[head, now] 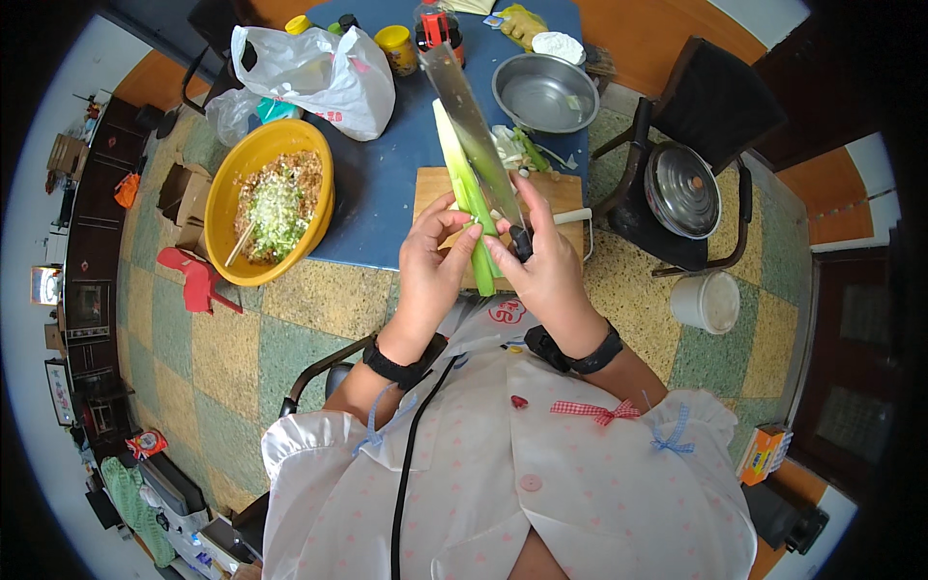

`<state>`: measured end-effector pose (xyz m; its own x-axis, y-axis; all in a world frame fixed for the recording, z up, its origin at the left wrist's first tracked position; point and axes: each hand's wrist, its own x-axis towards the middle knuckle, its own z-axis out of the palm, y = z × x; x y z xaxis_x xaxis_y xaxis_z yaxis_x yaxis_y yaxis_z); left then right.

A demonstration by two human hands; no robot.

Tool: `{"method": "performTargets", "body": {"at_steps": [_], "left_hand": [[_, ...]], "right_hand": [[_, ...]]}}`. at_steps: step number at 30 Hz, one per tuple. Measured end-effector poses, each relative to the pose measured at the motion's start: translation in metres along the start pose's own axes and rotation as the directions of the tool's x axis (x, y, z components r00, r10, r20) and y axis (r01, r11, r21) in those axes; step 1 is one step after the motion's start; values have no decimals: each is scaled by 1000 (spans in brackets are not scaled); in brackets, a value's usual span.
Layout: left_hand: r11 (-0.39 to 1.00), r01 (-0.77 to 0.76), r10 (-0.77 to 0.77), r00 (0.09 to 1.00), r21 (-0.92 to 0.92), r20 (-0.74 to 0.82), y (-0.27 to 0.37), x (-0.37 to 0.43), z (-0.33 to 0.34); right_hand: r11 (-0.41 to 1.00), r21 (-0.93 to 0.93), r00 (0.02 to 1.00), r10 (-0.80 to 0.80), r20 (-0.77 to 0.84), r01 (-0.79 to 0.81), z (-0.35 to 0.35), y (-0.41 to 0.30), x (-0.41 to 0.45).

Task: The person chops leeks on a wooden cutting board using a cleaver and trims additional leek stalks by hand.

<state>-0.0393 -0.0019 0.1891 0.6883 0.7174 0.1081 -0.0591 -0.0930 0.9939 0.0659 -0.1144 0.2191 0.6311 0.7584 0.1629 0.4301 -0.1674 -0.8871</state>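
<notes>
My left hand (436,254) grips a length of green onion stalk (464,181), white at its far end and green near me. My right hand (544,261) holds a kitchen knife (475,138) by its black handle, blade pointing away from me and beside the stalk; its thumb touches the stalk too. Both hands are above a wooden cutting board (435,181) at the near edge of the blue table (370,196). Onion trimmings (533,151) lie at the board's far edge. Left of the board, a yellow bowl (326,181) holds a brown mixture topped with chopped onion, with chopsticks in it.
A steel basin (545,94) sits at the table's far right, near a bottle of dark drink (437,29). White plastic bags (326,80) and a yellow-lidded jar (396,51) are at the far left. A lidded pot (681,190) rests on a chair at right, above a white bucket (705,302).
</notes>
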Motion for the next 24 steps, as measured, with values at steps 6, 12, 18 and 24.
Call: {"method": "performTargets", "body": {"at_steps": [6, 12, 18, 24], "left_hand": [[973, -59, 61, 998, 222, -3, 16, 8, 3], [977, -63, 51, 997, 203, 65, -4, 32, 3], [740, -268, 156, 961, 617, 230, -41, 129, -19], [895, -233, 16, 869, 380, 494, -42, 112, 32]], "right_hand": [[967, -193, 980, -183, -76, 166, -2, 1, -2], [997, -77, 991, 12, -130, -22, -12, 15, 3], [887, 460, 953, 177, -246, -46, -47, 55, 7], [864, 503, 921, 186, -344, 13, -68, 54, -7]]}}
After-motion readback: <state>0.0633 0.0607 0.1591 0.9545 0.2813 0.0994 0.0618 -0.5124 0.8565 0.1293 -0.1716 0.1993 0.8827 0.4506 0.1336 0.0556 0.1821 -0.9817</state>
